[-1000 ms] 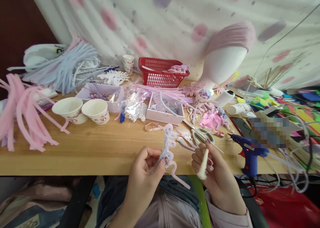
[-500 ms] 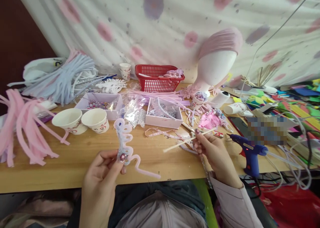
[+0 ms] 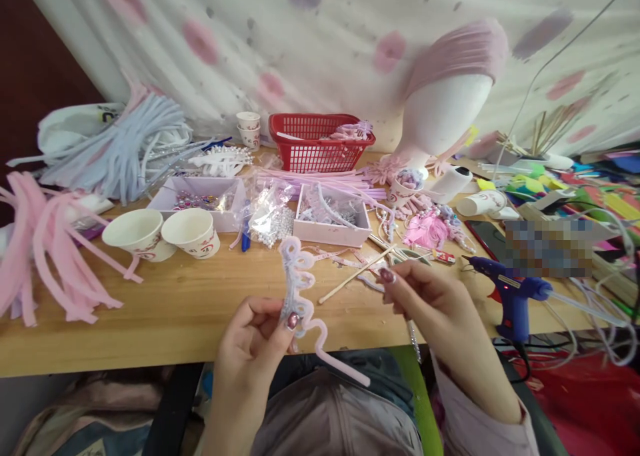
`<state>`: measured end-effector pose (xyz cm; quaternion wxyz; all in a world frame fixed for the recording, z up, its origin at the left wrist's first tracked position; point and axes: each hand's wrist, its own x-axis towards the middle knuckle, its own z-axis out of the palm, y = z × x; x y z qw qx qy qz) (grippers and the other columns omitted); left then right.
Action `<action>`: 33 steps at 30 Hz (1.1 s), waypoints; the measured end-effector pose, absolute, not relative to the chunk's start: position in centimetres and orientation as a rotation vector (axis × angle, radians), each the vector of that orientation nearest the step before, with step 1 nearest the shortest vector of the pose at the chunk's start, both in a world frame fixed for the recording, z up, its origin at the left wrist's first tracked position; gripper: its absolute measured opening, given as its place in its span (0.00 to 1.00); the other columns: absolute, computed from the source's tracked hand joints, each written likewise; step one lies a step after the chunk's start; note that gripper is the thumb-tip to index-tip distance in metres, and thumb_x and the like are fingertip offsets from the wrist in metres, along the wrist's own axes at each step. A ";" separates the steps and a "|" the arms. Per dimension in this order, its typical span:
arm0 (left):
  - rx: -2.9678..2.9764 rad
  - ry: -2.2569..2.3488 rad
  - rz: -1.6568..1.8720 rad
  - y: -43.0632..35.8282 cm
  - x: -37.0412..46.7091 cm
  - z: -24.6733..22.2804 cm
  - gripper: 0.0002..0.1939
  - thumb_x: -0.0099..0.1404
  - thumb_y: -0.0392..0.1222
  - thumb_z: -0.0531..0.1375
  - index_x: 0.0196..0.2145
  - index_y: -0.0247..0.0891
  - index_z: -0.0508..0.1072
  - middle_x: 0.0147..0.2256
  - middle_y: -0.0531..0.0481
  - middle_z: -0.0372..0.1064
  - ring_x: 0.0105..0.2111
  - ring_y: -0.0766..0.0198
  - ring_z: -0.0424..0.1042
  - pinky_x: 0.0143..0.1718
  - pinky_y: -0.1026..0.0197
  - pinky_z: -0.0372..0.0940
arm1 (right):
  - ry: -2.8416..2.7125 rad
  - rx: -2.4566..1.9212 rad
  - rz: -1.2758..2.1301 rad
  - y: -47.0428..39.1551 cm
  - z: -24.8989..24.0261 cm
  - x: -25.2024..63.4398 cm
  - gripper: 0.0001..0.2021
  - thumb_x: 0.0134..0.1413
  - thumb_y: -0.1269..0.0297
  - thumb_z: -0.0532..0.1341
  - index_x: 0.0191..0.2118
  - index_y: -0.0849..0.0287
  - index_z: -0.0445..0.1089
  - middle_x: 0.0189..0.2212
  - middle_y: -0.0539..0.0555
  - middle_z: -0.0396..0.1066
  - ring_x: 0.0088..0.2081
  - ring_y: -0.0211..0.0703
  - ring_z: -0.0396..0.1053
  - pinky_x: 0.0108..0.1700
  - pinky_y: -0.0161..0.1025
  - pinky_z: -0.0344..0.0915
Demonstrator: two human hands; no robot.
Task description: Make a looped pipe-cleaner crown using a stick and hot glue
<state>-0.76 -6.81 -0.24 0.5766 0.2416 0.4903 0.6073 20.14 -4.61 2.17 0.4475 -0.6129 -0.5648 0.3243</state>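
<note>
My left hand (image 3: 257,369) pinches a looped pipe-cleaner piece (image 3: 299,279) between thumb and fingers. The piece stands upright, with pink scalloped loops, a bluish fuzzy spine and a loose pink tail (image 3: 345,368) curving down to the right. My right hand (image 3: 425,303) is raised over the table, thumb and fingertips drawn together; nothing shows between them. Just left of those fingertips, a thin wooden stick (image 3: 350,277) lies slantwise on the table. A silvery strand (image 3: 413,341) hangs at the table edge below my right hand.
Two paper cups (image 3: 190,233) and pink pipe cleaners (image 3: 60,256) stand to the left. Behind are bead boxes (image 3: 333,233), a red basket (image 3: 320,156) and a foam head (image 3: 445,116). A blue glue gun (image 3: 513,303) with trailing cords stands on the right.
My right hand has let go of the wooden stick, which now lies on the table. My left hand and the looped piece appear farther right in view; the camera has shifted too.
</note>
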 end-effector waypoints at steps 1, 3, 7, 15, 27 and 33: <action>0.569 1.135 1.406 -6.9 -0.5 -0.3 0.16 0.47 0.42 0.76 0.28 0.37 0.74 0.25 0.54 0.76 0.20 0.71 0.67 0.22 0.69 0.63 | -1.417 -1.444 0.860 -5.4 2.4 19.3 0.16 0.57 0.49 0.66 0.31 0.58 0.77 0.22 0.51 0.72 0.22 0.36 0.67 0.22 0.31 0.60; 0.601 1.104 1.374 -7.1 -0.1 -0.6 0.15 0.50 0.42 0.75 0.29 0.37 0.74 0.26 0.54 0.76 0.21 0.71 0.68 0.22 0.69 0.64 | -1.422 -1.324 1.007 -6.6 2.5 17.7 0.11 0.58 0.54 0.67 0.38 0.56 0.79 0.28 0.52 0.76 0.26 0.37 0.71 0.24 0.31 0.64; 0.678 1.054 1.324 -7.6 0.5 -0.9 0.12 0.54 0.42 0.73 0.31 0.37 0.74 0.26 0.53 0.76 0.22 0.70 0.70 0.22 0.70 0.65 | -1.349 -1.197 1.162 -7.2 1.5 16.0 0.08 0.58 0.58 0.68 0.40 0.54 0.80 0.35 0.54 0.79 0.33 0.41 0.76 0.32 0.33 0.72; 0.608 1.060 1.348 -7.8 1.3 -0.1 0.14 0.52 0.40 0.75 0.30 0.37 0.73 0.25 0.55 0.75 0.21 0.73 0.68 0.23 0.71 0.64 | -1.402 -1.130 1.166 -7.2 0.8 16.6 0.05 0.61 0.63 0.66 0.41 0.55 0.79 0.35 0.53 0.80 0.35 0.41 0.77 0.37 0.34 0.74; 0.568 1.042 1.292 -7.5 1.4 -0.3 0.14 0.51 0.40 0.73 0.28 0.36 0.72 0.22 0.56 0.70 0.19 0.73 0.66 0.21 0.71 0.59 | -1.826 -1.029 0.655 -6.7 0.8 17.3 0.13 0.62 0.80 0.59 0.45 0.56 0.74 0.36 0.52 0.76 0.38 0.37 0.74 0.41 0.32 0.70; 0.558 1.045 1.283 -7.3 1.6 -0.5 0.13 0.50 0.39 0.74 0.28 0.36 0.73 0.23 0.55 0.72 0.19 0.73 0.67 0.21 0.71 0.60 | -1.853 -1.043 0.701 -6.5 0.6 17.7 0.14 0.63 0.79 0.58 0.46 0.55 0.73 0.37 0.51 0.75 0.39 0.37 0.73 0.41 0.31 0.69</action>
